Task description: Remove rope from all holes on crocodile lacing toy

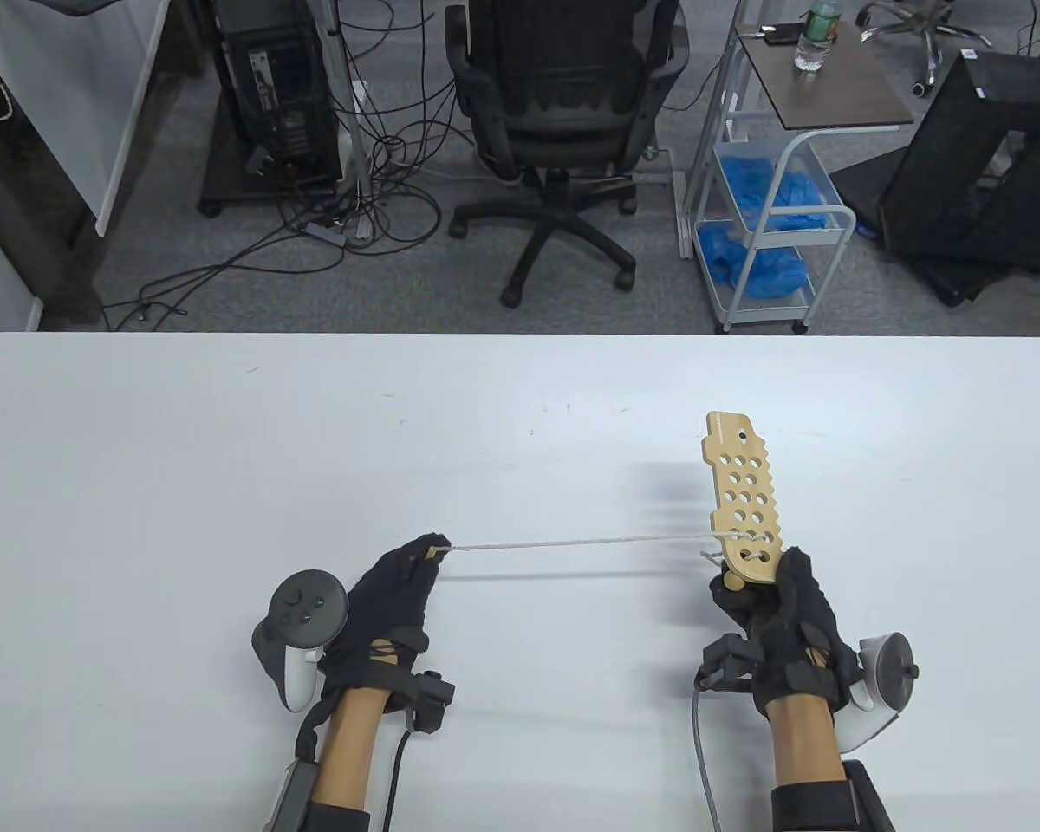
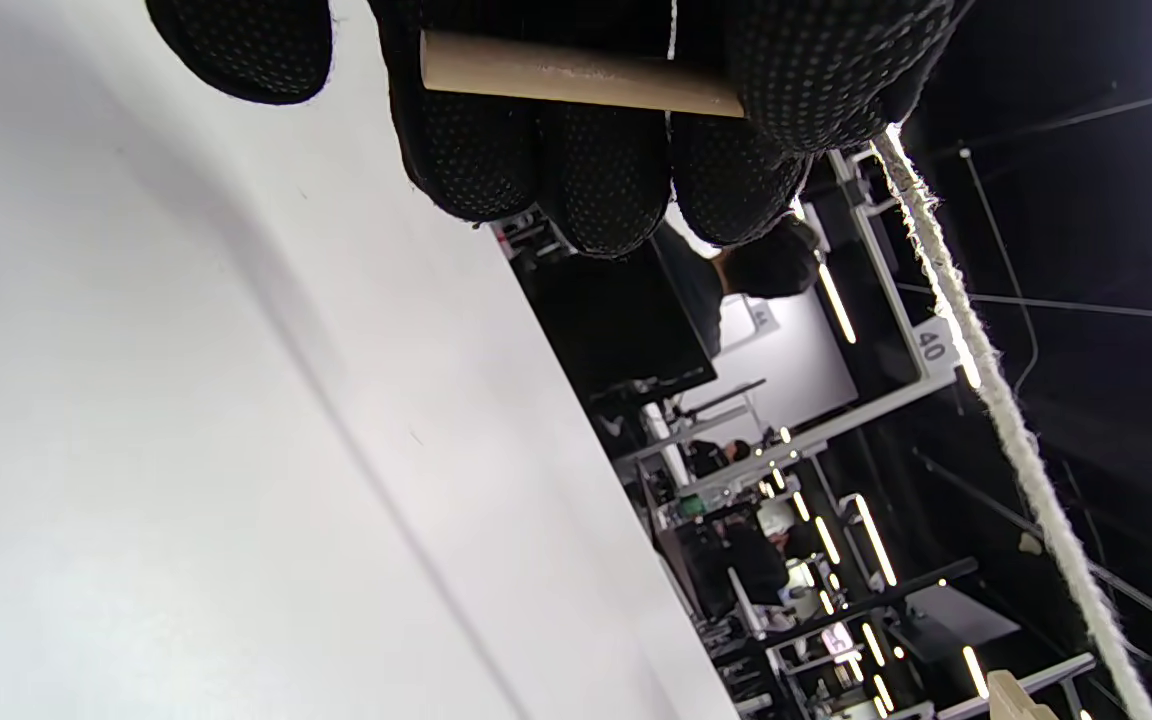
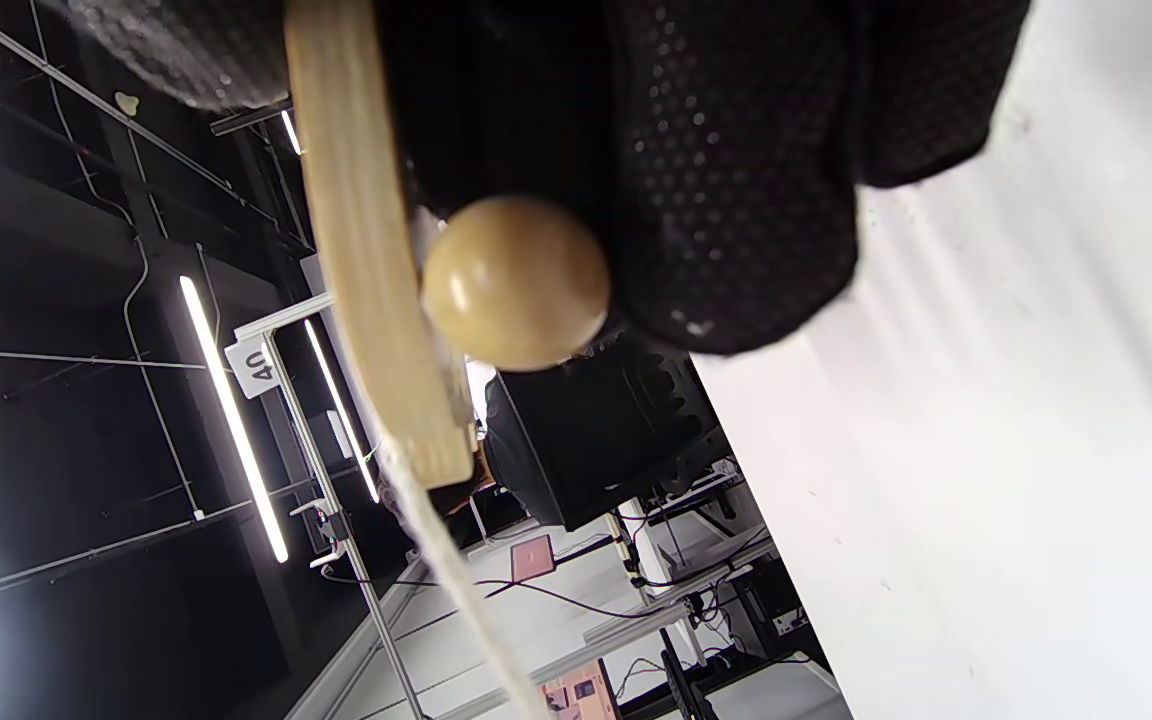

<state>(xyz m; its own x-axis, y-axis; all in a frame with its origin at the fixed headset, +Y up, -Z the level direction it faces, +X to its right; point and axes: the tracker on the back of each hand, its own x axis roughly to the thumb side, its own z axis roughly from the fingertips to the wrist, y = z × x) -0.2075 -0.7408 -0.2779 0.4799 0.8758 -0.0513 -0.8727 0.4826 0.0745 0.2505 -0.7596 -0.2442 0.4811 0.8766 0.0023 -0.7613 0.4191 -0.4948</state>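
My right hand (image 1: 780, 611) grips the near end of the wooden crocodile lacing board (image 1: 743, 494), which points away from me above the table; its many holes show. A white rope (image 1: 572, 544) runs taut from the holes nearest my right hand leftwards to my left hand (image 1: 399, 589). My left hand pinches the rope's wooden needle tip (image 2: 576, 75). In the right wrist view the board's edge (image 3: 356, 260) and a wooden ball (image 3: 514, 282) sit against my gloved fingers, with the rope (image 3: 456, 580) trailing off below.
The white table (image 1: 225, 451) spreads all around both hands. Beyond its far edge stand an office chair (image 1: 563, 113), a cart with blue items (image 1: 767, 217) and computer cables on the floor.
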